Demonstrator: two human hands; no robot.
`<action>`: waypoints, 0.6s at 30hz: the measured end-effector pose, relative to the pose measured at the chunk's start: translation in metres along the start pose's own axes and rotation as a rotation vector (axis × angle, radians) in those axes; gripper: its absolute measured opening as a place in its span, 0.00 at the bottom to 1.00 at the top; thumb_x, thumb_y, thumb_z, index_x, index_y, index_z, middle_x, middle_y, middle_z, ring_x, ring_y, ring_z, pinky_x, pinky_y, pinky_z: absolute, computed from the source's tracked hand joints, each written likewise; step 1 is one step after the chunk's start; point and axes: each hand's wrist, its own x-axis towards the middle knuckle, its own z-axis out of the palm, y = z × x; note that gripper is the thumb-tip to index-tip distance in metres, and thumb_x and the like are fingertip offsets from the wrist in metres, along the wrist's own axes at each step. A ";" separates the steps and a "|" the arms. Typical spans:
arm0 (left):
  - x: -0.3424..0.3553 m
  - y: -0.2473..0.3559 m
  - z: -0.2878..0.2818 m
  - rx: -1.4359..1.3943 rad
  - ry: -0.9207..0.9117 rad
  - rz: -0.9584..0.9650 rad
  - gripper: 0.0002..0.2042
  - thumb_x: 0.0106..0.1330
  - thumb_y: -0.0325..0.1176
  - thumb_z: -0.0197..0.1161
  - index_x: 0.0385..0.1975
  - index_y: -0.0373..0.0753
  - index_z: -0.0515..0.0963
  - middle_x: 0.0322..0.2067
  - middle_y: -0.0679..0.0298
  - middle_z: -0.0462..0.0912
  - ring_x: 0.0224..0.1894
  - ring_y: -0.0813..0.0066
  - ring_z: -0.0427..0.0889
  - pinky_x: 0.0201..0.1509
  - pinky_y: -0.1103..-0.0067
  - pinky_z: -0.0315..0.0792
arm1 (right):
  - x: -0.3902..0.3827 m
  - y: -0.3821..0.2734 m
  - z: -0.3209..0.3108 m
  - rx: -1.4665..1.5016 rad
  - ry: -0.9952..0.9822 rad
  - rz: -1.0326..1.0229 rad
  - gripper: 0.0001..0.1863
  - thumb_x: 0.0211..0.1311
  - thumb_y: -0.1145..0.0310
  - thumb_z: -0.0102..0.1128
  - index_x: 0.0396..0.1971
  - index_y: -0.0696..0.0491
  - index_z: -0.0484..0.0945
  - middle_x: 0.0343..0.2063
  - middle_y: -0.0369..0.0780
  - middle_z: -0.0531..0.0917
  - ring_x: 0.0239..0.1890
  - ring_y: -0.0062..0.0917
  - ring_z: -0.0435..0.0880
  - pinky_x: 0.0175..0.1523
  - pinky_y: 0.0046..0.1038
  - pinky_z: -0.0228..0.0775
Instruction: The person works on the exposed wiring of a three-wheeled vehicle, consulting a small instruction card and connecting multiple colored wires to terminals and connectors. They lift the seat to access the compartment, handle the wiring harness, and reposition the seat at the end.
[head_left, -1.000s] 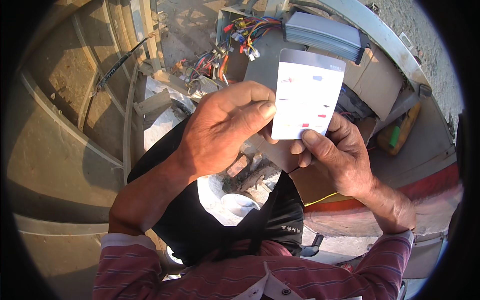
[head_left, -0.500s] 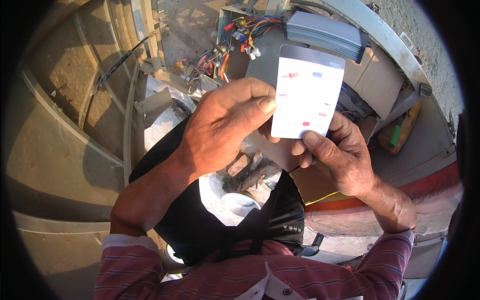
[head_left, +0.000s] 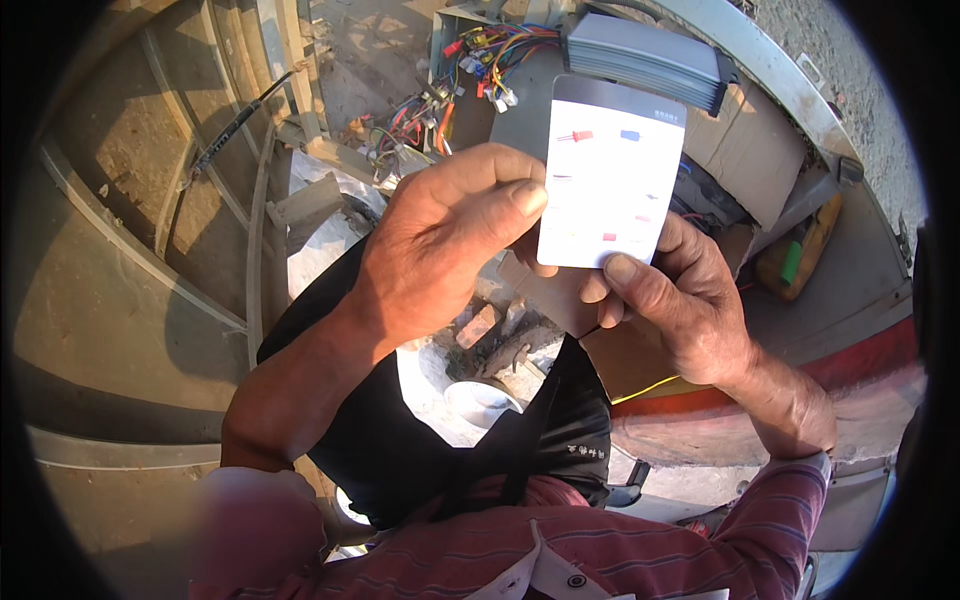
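A white printed card (head_left: 605, 190) with rounded corners and a grey top band is held up in front of me. Small red and blue pictures of connectors show on it. My left hand (head_left: 450, 235) pinches its left edge, thumb in front and fingers behind. At the lower right corner, my right hand (head_left: 685, 310) grips it between the thumb and the fingers underneath. Beyond the card lies a silver finned controller box (head_left: 645, 55). A bundle of coloured wires with connectors (head_left: 490, 60) runs out of its left end.
More tangled wires (head_left: 410, 135) lie left of the box. A metal frame (head_left: 255, 230) stands at the left, with a dark cable (head_left: 235, 135) across it. To the right are cardboard (head_left: 755, 160) and a yellow tool with a green part (head_left: 795, 255). Below sits a white bowl (head_left: 480, 402) among rubble.
The card and both hands have shifted slightly up, and the card a little to the left. Both hands keep their hold on it.
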 end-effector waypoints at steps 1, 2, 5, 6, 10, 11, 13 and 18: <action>-0.001 -0.001 0.002 -0.013 0.033 0.000 0.11 0.82 0.35 0.57 0.47 0.32 0.81 0.36 0.66 0.84 0.40 0.80 0.80 0.48 0.78 0.76 | 0.000 0.000 0.000 -0.006 0.006 0.007 0.14 0.82 0.67 0.55 0.56 0.60 0.77 0.43 0.38 0.86 0.40 0.14 0.81 0.44 0.19 0.75; -0.001 0.000 0.003 -0.015 0.033 -0.003 0.11 0.82 0.35 0.57 0.47 0.32 0.81 0.36 0.66 0.84 0.40 0.80 0.80 0.48 0.79 0.76 | -0.001 0.001 0.000 -0.004 0.013 0.008 0.14 0.82 0.67 0.56 0.56 0.60 0.77 0.43 0.38 0.86 0.40 0.14 0.81 0.45 0.19 0.75; -0.001 0.000 0.004 -0.011 0.032 -0.008 0.12 0.82 0.35 0.57 0.47 0.32 0.81 0.36 0.66 0.84 0.40 0.80 0.81 0.48 0.79 0.76 | -0.001 0.002 0.000 0.022 0.016 0.009 0.13 0.82 0.67 0.56 0.56 0.60 0.77 0.42 0.38 0.86 0.40 0.14 0.81 0.45 0.20 0.76; 0.000 0.000 0.004 -0.003 0.032 -0.009 0.11 0.82 0.35 0.57 0.47 0.32 0.81 0.36 0.66 0.84 0.40 0.80 0.81 0.48 0.79 0.76 | -0.001 0.003 0.000 0.039 0.010 0.001 0.13 0.82 0.67 0.56 0.55 0.60 0.77 0.42 0.38 0.86 0.40 0.14 0.81 0.45 0.20 0.76; 0.001 0.001 0.003 -0.011 0.026 -0.008 0.11 0.82 0.34 0.57 0.46 0.32 0.81 0.36 0.65 0.84 0.39 0.80 0.80 0.48 0.78 0.76 | -0.001 0.003 -0.001 -0.004 0.016 -0.001 0.13 0.82 0.67 0.56 0.55 0.60 0.77 0.41 0.38 0.86 0.40 0.14 0.81 0.45 0.19 0.76; 0.001 0.001 0.003 -0.015 0.026 -0.002 0.11 0.82 0.34 0.57 0.47 0.32 0.81 0.36 0.65 0.84 0.39 0.80 0.80 0.48 0.78 0.76 | -0.001 0.002 -0.001 -0.017 0.018 0.001 0.13 0.82 0.67 0.56 0.55 0.60 0.77 0.41 0.38 0.86 0.40 0.14 0.81 0.45 0.19 0.76; 0.000 0.001 0.003 -0.024 0.026 0.001 0.11 0.82 0.34 0.57 0.47 0.32 0.81 0.36 0.65 0.84 0.40 0.80 0.80 0.48 0.78 0.76 | -0.002 0.002 -0.001 -0.030 0.023 0.005 0.13 0.82 0.67 0.56 0.54 0.60 0.77 0.40 0.38 0.86 0.40 0.14 0.81 0.44 0.19 0.75; 0.000 0.001 0.004 -0.042 0.027 -0.003 0.11 0.82 0.34 0.57 0.47 0.32 0.80 0.36 0.65 0.83 0.40 0.80 0.80 0.48 0.78 0.76 | -0.002 0.002 -0.001 -0.011 0.023 0.009 0.13 0.81 0.66 0.57 0.54 0.60 0.77 0.40 0.38 0.86 0.39 0.14 0.81 0.44 0.19 0.75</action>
